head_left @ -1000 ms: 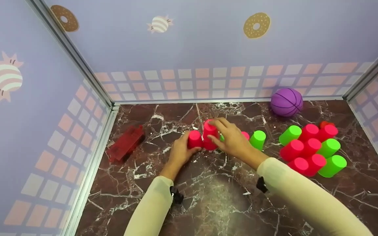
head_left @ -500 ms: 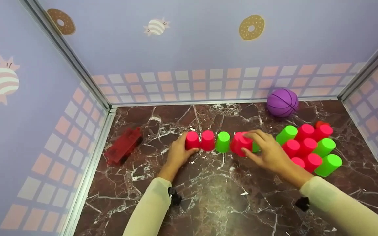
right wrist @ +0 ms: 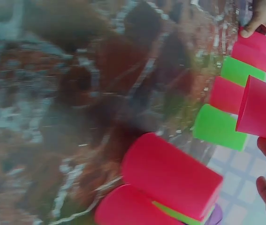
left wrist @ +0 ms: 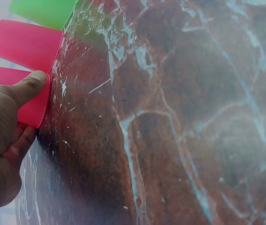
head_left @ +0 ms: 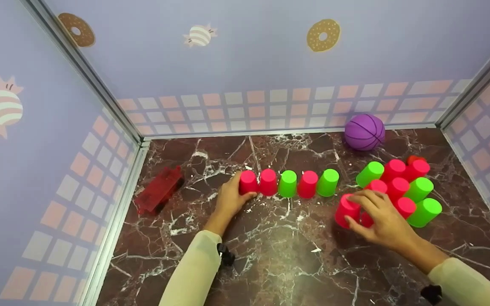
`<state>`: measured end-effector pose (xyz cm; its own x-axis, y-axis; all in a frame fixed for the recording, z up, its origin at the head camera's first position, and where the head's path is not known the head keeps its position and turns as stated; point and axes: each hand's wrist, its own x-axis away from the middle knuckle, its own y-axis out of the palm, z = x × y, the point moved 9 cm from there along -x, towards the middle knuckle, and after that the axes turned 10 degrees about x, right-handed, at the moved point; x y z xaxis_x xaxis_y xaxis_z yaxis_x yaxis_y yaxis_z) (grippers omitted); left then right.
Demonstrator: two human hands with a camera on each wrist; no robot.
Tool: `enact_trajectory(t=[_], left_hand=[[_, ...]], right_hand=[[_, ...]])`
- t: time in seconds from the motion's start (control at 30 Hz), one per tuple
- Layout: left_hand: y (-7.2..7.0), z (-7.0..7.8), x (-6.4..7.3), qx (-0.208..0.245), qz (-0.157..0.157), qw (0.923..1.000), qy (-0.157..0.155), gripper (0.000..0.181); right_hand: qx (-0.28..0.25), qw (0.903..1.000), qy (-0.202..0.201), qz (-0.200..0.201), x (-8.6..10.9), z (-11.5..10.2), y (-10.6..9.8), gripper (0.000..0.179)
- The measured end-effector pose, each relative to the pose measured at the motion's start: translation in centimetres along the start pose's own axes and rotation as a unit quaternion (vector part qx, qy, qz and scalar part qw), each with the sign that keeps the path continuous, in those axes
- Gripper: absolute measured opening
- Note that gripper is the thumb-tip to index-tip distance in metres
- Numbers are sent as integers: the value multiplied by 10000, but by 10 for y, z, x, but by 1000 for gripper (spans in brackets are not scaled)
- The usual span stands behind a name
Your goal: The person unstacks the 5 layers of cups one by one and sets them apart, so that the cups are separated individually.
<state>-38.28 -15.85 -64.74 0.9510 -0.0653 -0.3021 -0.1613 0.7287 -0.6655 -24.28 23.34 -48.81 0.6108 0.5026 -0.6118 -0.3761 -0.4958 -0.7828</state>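
My left hand (head_left: 229, 199) rests around the leftmost pinkish-red cup (head_left: 249, 182), thumb at its front and fingers behind; the left wrist view shows the thumb pressed on this cup (left wrist: 33, 105). It heads a straight row of upside-down cups: a second red cup (head_left: 268, 182), a green cup (head_left: 288, 184), another red cup (head_left: 308, 184) and a green cup (head_left: 328, 182) at the right end. Right of the row, my right hand (head_left: 383, 219) holds a red cup (head_left: 347, 212) between thumb and fingers, upside down. In the right wrist view this held cup (right wrist: 264, 110) is raised off the table.
A tight cluster of upside-down red and green cups (head_left: 424, 212) stands at the right, just past my right hand. Behind it sits a purple ball (head_left: 364, 132) near the back wall. At the left lies a translucent red block-like object (head_left: 159, 190) on the marbled table (head_left: 287, 263).
My right hand has carried the red cup rightward along the row, from above the second cup to beside the cluster. The left hand has stayed at the leftmost cup.
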Motion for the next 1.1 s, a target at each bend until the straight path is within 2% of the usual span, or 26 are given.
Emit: enact_trajectory(t=[0.17, 0.37, 0.63, 0.87, 1.03, 1.1], left_hand=[[-1, 1, -1, 41, 45, 10000, 17, 81], [0, 2, -2, 50, -9, 10000, -30, 82], [3, -2, -2, 23, -127, 9998, -134, 82], [2, -1, -1, 83, -128, 9999, -73, 81], [1, -1, 0, 53, -104, 9999, -85, 80], [0, -1, 0, -2, -52, 10000, 4, 83]], right_hand=[[148, 9992, -335, 165, 24, -1, -5, 46], [278, 9969, -649, 339, 49, 2, -10, 54], [255, 9941, -827, 656, 78, 14, -18, 55], [328, 9968, -705, 204, 98, 29, -17, 55], [204, 9980, -567, -182, 109, 43, -13, 55], [157, 9980, -512, -335, 112, 47, -10, 54]])
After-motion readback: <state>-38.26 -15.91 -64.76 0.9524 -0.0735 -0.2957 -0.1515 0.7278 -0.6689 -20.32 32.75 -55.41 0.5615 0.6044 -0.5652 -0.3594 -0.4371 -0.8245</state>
